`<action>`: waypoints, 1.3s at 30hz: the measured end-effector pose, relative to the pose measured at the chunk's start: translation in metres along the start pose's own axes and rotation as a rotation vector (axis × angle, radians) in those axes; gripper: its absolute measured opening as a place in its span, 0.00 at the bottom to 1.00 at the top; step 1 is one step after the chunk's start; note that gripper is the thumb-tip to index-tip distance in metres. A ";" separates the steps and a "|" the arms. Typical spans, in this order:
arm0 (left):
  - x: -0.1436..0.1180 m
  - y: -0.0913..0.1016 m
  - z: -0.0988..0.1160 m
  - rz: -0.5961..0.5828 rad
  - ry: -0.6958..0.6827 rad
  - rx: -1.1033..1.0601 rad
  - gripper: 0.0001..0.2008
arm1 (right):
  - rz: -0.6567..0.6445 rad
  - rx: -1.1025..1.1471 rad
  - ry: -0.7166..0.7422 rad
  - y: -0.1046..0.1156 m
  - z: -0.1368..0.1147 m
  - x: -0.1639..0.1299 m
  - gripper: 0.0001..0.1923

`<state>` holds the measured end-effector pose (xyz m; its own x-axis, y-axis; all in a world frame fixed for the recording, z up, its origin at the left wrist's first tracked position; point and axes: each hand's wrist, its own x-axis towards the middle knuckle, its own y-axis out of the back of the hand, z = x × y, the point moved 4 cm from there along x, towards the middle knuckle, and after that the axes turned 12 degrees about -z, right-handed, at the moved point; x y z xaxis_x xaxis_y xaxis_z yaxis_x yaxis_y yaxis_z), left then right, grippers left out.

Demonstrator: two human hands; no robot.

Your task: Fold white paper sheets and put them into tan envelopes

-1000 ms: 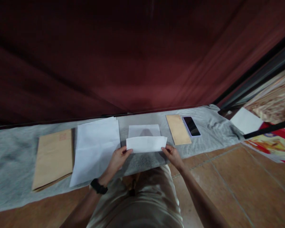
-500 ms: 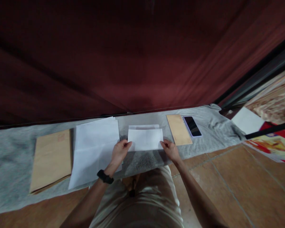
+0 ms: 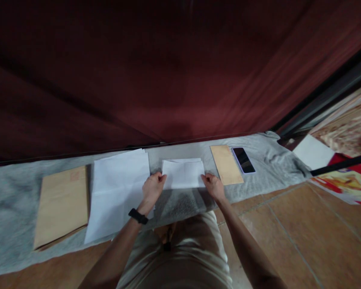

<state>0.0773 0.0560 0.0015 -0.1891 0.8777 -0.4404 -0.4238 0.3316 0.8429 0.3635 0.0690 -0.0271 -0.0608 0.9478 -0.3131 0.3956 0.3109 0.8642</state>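
Lighting: dim overall; the dark red draped curtain (image 3: 168, 68) is taking up the upper half and sinking into near-black toward the top corners. White folded paper sheet (image 3: 183, 174) is showing as the brightest patch, without glare. Soft shadows are falling on the grey cloth-covered bench (image 3: 12, 196) below the hands. Straight lines are bowing outward near the edges. Detail is smearing softly throughout, strongest toward the corners.

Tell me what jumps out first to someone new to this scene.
Both hands meet at a folded white paper in the middle of the grey cloth: the left hand grips its left edge, the right hand its right. A big white sheet stack lies to the left, a dark phone far right.
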 end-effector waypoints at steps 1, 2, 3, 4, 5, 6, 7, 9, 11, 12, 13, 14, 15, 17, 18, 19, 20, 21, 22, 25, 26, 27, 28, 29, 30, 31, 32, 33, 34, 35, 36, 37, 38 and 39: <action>0.001 0.000 0.000 0.005 0.007 0.007 0.17 | 0.001 -0.013 -0.012 0.000 -0.001 0.001 0.21; 0.002 0.000 0.000 0.008 0.014 0.011 0.17 | 0.002 -0.026 -0.024 0.000 -0.002 0.002 0.21; 0.003 0.000 0.000 0.010 0.016 0.014 0.17 | 0.004 -0.039 -0.036 0.000 -0.003 0.003 0.21; 0.004 -0.001 0.000 0.013 0.016 0.015 0.17 | 0.008 -0.051 -0.045 0.000 -0.004 0.004 0.21; 0.005 -0.001 0.000 0.016 0.016 0.016 0.17 | 0.013 -0.062 -0.052 0.000 -0.004 0.004 0.21; 0.007 -0.001 0.000 0.020 0.014 0.017 0.17 | 0.022 -0.074 -0.056 -0.001 -0.005 0.005 0.21; 0.008 -0.002 0.000 0.025 0.011 0.020 0.17 | 0.032 -0.088 -0.057 -0.001 -0.006 0.006 0.21; 0.011 -0.002 -0.001 0.038 0.013 0.025 0.17 | 0.060 -0.125 -0.055 -0.002 -0.008 0.007 0.21; 0.014 -0.003 -0.001 0.052 0.015 0.028 0.18 | 0.091 -0.164 -0.057 -0.002 -0.011 0.007 0.21; 0.015 -0.004 -0.001 0.059 0.014 0.028 0.18 | 0.104 -0.181 -0.060 -0.002 -0.012 0.007 0.22; 0.016 -0.005 -0.001 0.066 0.012 0.028 0.19 | 0.114 -0.194 -0.064 -0.002 -0.014 0.006 0.22; 0.016 -0.005 -0.001 0.071 0.012 0.029 0.19 | 0.120 -0.203 -0.067 -0.002 -0.016 0.006 0.22; 0.017 -0.006 -0.001 0.074 0.012 0.033 0.19 | 0.125 -0.208 -0.071 -0.003 -0.017 0.006 0.22; 0.018 -0.008 -0.001 0.074 0.015 0.043 0.19 | 0.138 -0.210 -0.076 -0.002 -0.019 0.005 0.22; 0.018 -0.008 0.000 0.072 0.016 0.048 0.19 | 0.150 -0.206 -0.072 -0.002 -0.019 0.005 0.21; 0.019 -0.008 0.000 0.069 0.014 0.054 0.19 | 0.168 -0.201 -0.064 -0.002 -0.020 0.005 0.20; 0.018 -0.008 0.001 0.067 0.013 0.058 0.18 | 0.191 -0.196 -0.052 -0.001 -0.020 0.004 0.19; 0.018 -0.008 0.001 0.065 0.012 0.062 0.18 | 0.218 -0.189 -0.035 0.000 -0.021 0.004 0.18; 0.018 -0.008 0.002 0.062 0.012 0.067 0.18 | 0.245 -0.181 -0.015 0.000 -0.022 0.004 0.18; 0.017 -0.008 0.004 0.051 0.013 0.090 0.18 | 0.305 -0.120 0.099 -0.002 -0.032 0.002 0.19; 0.017 -0.008 0.004 0.050 0.014 0.099 0.18 | 0.308 -0.088 0.167 -0.005 -0.038 0.002 0.20; 0.017 -0.008 0.005 0.048 0.015 0.106 0.18 | 0.303 -0.056 0.245 -0.010 -0.044 0.001 0.21; 0.016 -0.009 0.005 0.049 0.018 0.112 0.18 | 0.290 -0.030 0.325 -0.015 -0.052 0.001 0.23; 0.016 -0.009 0.006 0.049 0.021 0.116 0.19 | 0.274 -0.015 0.392 -0.021 -0.059 0.000 0.24; 0.016 -0.009 0.006 0.050 0.022 0.119 0.19 | 0.257 -0.014 0.438 -0.027 -0.065 0.000 0.25; 0.016 -0.009 0.006 0.052 0.023 0.121 0.18 | 0.241 -0.023 0.462 -0.034 -0.070 0.000 0.26; 0.016 -0.008 0.007 0.055 0.023 0.122 0.18 | 0.229 -0.038 0.468 -0.039 -0.073 0.000 0.27; 0.016 -0.008 0.007 0.055 0.022 0.121 0.18 | 0.221 -0.057 0.460 -0.044 -0.075 0.000 0.27; 0.015 -0.008 0.007 0.055 0.018 0.119 0.18 | 0.218 -0.076 0.446 -0.049 -0.076 0.000 0.28; 0.015 -0.008 0.008 0.052 0.016 0.118 0.18 | 0.219 -0.093 0.431 -0.052 -0.076 0.000 0.28; 0.014 -0.007 0.008 0.048 0.017 0.118 0.18 | 0.221 -0.107 0.418 -0.055 -0.076 0.000 0.28; 0.012 -0.007 0.008 0.046 0.021 0.120 0.18 | 0.225 -0.119 0.409 -0.056 -0.075 0.000 0.28; 0.010 -0.006 0.008 0.052 0.025 0.126 0.18 | 0.230 -0.128 0.404 -0.058 -0.074 0.000 0.28; 0.008 -0.006 0.009 0.073 0.025 0.134 0.18 | 0.234 -0.136 0.402 -0.058 -0.073 0.000 0.28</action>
<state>0.0864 0.0639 -0.0040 -0.2382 0.8926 -0.3828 -0.2865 0.3121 0.9058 0.2732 0.0563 -0.0486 -0.3448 0.9374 0.0495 0.3190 0.0675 0.9453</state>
